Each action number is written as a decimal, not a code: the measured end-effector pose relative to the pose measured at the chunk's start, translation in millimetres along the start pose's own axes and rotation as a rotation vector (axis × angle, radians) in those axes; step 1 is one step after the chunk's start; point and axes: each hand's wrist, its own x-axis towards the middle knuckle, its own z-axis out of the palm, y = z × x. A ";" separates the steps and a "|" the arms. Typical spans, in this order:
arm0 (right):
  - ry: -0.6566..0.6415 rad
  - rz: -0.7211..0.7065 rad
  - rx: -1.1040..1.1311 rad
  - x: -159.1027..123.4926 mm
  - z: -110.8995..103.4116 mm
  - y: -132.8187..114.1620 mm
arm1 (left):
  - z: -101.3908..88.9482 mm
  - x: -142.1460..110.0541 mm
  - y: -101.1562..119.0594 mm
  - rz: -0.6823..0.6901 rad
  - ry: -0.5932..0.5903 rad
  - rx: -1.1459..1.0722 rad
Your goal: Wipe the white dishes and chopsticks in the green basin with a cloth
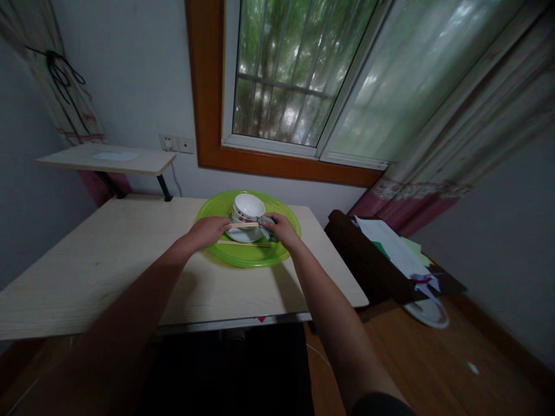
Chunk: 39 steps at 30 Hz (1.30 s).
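Note:
A green plastic basin (225, 203) sits on the far side of a pale wooden table (108, 260). Inside it a white bowl (248, 207) stands on a white plate (245, 235). My left hand (208, 231) is closed on one end of a chopstick (243, 225) held level over the plate. My right hand (280, 228) is closed around a bluish cloth (267, 232) at the chopstick's other end. A second chopstick (243, 243) lies flat in the basin in front of the plate.
A small shelf (108, 159) juts out above the table's far left corner, with wall sockets (177, 143) beside it. A dark side table (368, 260) with papers (392, 242) stands to the right. A plate (427, 313) lies on the wooden floor. A barred window is behind.

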 end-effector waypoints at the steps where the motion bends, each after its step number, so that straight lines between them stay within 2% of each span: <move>1: 0.028 0.019 0.019 0.6 0.0 2.0 | -0.2 0.1 0.2 -0.004 -0.001 0.007; 7: 0.299 0.062 0.033 2.7 -4.1 9.1 | -1.6 -1.3 2.0 -0.023 0.001 0.001; 9: 0.317 0.038 0.047 2.0 -5.1 7.9 | -1.8 -2.0 2.3 -0.023 -0.001 -0.010; 14: 0.121 -0.043 0.067 -1.8 -3.0 -2.4 | -2.7 -2.8 3.5 -0.026 0.003 -0.007; 17: -0.037 -0.074 0.010 -3.8 -0.7 -9.1 | -3.2 -2.6 4.4 -0.025 0.004 -0.002; 20: -0.124 -0.107 -0.063 -4.9 1.1 -13.0 | -3.0 -2.1 4.2 -0.013 -0.007 0.017; 23: -0.125 -0.102 -0.075 -5.5 2.2 -13.7 | -2.0 -1.6 2.7 0.000 -0.003 0.036; 27: -0.084 -0.027 -0.056 -5.9 3.4 -13.9 | -0.6 -1.3 0.7 0.010 0.006 0.030; 32: -0.045 -0.037 -0.023 -6.2 4.7 -17.6 | -0.5 -1.9 0.7 -0.001 0.010 0.011; 39: -0.012 -0.060 -0.171 -5.9 2.1 -11.6 | -1.8 -2.2 1.7 -0.025 0.000 -0.005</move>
